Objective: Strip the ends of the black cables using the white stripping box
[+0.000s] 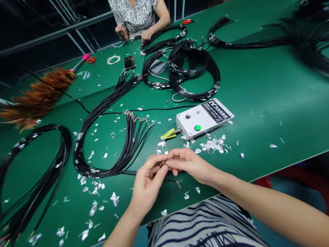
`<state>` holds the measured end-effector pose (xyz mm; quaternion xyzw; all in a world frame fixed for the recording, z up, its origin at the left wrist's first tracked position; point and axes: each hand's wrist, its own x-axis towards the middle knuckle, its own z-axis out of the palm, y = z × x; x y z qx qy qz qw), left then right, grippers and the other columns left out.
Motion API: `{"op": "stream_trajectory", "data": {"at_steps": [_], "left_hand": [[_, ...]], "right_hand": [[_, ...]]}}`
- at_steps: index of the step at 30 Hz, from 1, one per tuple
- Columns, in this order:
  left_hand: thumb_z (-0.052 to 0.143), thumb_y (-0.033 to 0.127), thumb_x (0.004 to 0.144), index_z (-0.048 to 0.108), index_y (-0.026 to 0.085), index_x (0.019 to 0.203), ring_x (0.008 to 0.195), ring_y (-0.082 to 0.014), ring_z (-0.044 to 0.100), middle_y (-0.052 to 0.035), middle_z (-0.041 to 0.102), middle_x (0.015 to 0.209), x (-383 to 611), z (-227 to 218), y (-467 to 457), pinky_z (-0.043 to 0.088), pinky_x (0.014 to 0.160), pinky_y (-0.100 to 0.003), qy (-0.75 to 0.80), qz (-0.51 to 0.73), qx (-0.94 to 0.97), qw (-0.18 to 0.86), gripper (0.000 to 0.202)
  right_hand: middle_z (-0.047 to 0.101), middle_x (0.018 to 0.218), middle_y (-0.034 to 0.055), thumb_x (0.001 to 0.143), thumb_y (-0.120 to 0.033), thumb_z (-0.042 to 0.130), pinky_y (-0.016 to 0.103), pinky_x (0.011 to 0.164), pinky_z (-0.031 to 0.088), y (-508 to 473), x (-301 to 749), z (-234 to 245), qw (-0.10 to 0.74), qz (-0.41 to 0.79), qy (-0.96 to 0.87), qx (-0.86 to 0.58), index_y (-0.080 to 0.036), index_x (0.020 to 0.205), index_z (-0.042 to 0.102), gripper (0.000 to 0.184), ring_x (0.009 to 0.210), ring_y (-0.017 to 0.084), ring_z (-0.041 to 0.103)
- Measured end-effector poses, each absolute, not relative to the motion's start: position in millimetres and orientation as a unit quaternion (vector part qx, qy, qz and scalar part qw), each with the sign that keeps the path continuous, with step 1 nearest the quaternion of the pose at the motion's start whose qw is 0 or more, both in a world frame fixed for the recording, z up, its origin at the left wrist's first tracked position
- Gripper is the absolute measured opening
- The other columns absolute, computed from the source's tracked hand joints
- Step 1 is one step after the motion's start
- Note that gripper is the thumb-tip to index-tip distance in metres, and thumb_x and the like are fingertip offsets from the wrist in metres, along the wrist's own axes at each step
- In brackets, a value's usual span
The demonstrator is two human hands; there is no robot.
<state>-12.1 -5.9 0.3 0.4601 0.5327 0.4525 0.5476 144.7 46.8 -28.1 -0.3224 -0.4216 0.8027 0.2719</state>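
Both hands meet just inside the near edge of the desk point(257, 103). The left hand point(147, 185) and the right hand point(191, 164) are each pinched narrow, thumb against fingertips, on a small wire end point(162, 162), and the two sets of fingertips almost touch. It's tiny from here and probably belongs to the thin black cable point(171, 180) lying on the desk under the hands, its coloured strands fanning out below the right wrist.

Just beyond the hands sits a white control box point(203, 118) with a green button point(197, 127) and a yellow clip point(168, 133) at its near-left corner. Foil scraps point(213, 144) are heaped beside it. Left of the hands, a looped bundle of black cables point(128, 144) points its stripped ends toward the middle of the desk. A feather duster point(38, 96) lies at the left edge. At the far edge a co-worker's hands point(133, 34) rest on more cable.
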Motion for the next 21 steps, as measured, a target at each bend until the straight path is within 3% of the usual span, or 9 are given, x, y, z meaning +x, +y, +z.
{"op": "stream_trajectory", "data": {"at_steps": [3,8,13,17,21], "left_hand": [[0.070,0.027,0.084,0.072,0.020,0.086,0.050,-0.0026,0.047,-0.0010,0.055,0.092,-6.5,-3.0,-3.6,0.036,0.042,-0.017,0.538,0.491,0.453,0.513,0.007],[0.068,0.031,0.086,0.065,0.018,0.083,0.045,-0.0031,0.043,0.0016,0.055,0.079,-1.6,-15.3,-0.5,0.032,0.041,-0.018,0.554,0.550,0.386,0.492,0.013],[0.070,0.035,0.084,0.061,0.016,0.079,0.047,-0.0053,0.042,0.0038,0.052,0.062,-7.6,-14.1,7.1,0.031,0.045,-0.018,0.567,0.523,0.397,0.498,0.021],[0.069,0.035,0.083,0.059,0.016,0.077,0.045,-0.0056,0.040,0.0054,0.048,0.057,-10.7,-12.3,14.9,0.030,0.044,-0.018,0.571,0.496,0.408,0.511,0.022],[0.061,0.028,0.087,0.058,0.017,0.076,0.046,-0.0079,0.041,0.0045,0.049,0.058,-11.5,-14.3,19.2,0.032,0.044,-0.019,0.583,0.451,0.491,0.465,0.016]], "right_hand": [[0.057,0.063,-0.0047,0.074,-0.047,0.075,0.024,0.057,0.041,46.6,145.5,-24.9,0.275,0.782,-0.445,-0.338,-0.017,0.074,0.060,0.033,0.054,0.009,0.051],[0.059,0.068,-0.0016,0.081,-0.036,0.066,0.025,0.057,0.043,50.6,150.3,-16.3,0.270,0.691,-0.552,-0.381,-0.018,0.077,0.059,0.020,0.059,0.012,0.055],[0.067,0.085,0.0032,0.093,-0.022,0.052,0.027,0.066,0.042,60.6,164.8,-7.4,0.293,0.444,-0.751,-0.391,-0.018,0.087,0.064,0.013,0.071,0.015,0.059],[0.070,0.095,0.0083,0.096,-0.033,0.059,0.030,0.069,0.038,63.6,165.9,-6.9,0.279,0.217,-0.865,-0.355,-0.013,0.103,0.064,0.021,0.078,0.020,0.062],[0.069,0.077,0.0022,0.100,-0.025,0.054,0.031,0.062,0.029,68.0,158.2,-13.3,0.254,0.095,-0.917,-0.291,-0.016,0.084,0.067,0.023,0.068,0.016,0.059]]}}
